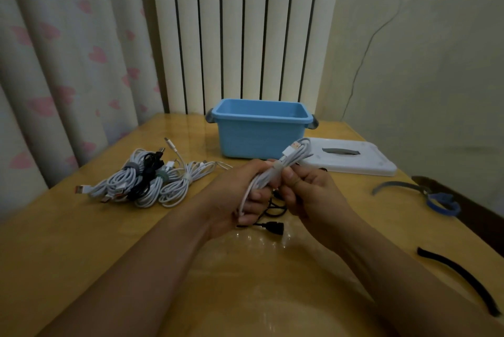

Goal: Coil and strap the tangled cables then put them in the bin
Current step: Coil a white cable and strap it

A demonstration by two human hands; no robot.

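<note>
Strap half-closed on white cable [275, 173]; slip risk.

Gripped low in left hand [240, 197], pinched at pale strap [277, 167] by right hand [305, 192], above black cable [272, 214] on table [245, 282]. Loose pinch: strap likely to spring open, loops to spill onto black cable and re-tangle. Further left, strapped bundles [147, 181] waiting; behind, blue bin [261, 132] apparently empty, plug end [294, 145] aimed toward it.
</note>
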